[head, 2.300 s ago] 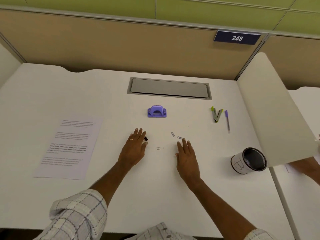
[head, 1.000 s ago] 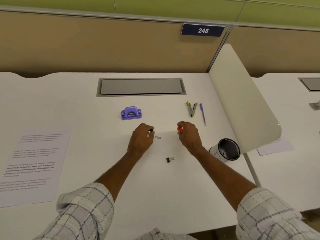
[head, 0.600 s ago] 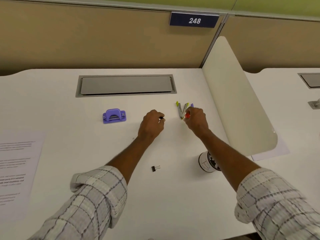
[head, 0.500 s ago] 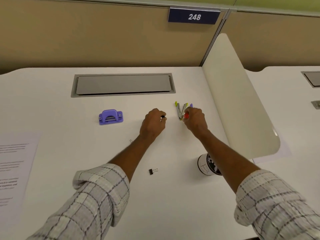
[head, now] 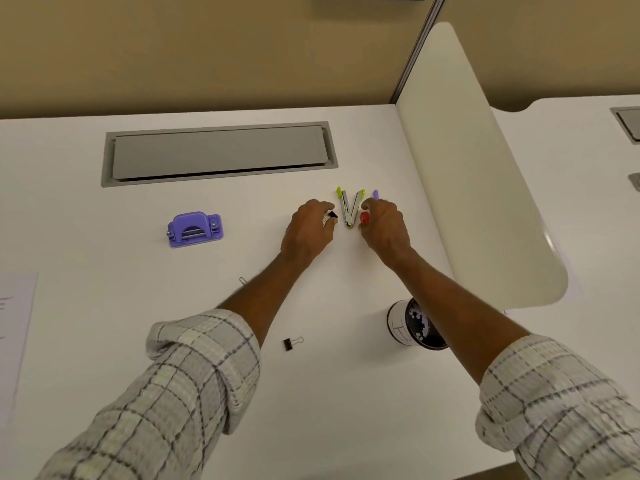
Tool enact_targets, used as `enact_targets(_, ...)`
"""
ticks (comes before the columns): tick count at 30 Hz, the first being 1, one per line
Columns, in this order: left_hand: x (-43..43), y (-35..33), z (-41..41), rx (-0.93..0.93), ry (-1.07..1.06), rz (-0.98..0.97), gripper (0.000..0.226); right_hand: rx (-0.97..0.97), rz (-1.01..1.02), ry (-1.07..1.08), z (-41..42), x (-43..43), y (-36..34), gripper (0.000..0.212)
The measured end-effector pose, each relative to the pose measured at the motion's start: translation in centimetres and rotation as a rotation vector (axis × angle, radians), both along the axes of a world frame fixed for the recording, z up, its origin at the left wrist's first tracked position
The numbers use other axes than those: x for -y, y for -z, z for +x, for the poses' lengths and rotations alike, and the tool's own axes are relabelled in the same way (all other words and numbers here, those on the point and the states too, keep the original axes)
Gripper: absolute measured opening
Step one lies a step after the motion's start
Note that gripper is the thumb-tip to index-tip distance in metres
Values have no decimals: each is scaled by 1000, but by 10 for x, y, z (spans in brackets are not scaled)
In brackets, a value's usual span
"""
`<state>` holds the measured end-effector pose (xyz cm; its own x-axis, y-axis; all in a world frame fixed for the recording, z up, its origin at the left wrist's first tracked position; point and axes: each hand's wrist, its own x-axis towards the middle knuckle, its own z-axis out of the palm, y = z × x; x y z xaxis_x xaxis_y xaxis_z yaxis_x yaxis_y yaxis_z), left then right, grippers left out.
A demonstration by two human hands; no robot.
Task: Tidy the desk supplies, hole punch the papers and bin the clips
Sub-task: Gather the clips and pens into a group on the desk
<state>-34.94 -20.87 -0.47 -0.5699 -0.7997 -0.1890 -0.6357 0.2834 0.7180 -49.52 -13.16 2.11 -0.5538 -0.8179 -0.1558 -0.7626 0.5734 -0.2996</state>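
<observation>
white desk [head: 346, 393], clip-gathering: left hand [head: 308, 230] pinches a black clip [head: 332, 215], right hand [head: 382, 225] a red clip [head: 364, 217]; carry both squarely over the cup [head: 417, 329] before releasing.

Head cam, looks fwd/down, close over desk [head: 138, 341].

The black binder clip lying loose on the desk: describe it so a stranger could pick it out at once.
Start at the white desk and find the white cup near its front right. The black binder clip lies to the cup's left, between the two forearms. It is black-bodied with wire handles, unlike the thin paper clip farther back.
</observation>
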Motion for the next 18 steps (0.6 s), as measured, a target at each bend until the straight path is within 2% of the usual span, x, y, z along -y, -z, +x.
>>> enact_targets(4, -10, 1, 23, -2, -12, -14, 43, -52, 0, -38, 14, -5, -8, 36)
enact_targets(9, -20, -1, 64, 81, 47, -43, 48, -129, -30, -215, 59, -12, -17, 38)
enact_targets(14, -28, -7, 111, 114, 92, -51, 46, -65, -28, -318, 115, -34, -10, 41)
enact_targets(18, -39, -7, 156, 103, 49, -107, 38, -6, -51, -349, 153, -64, -2, 35)
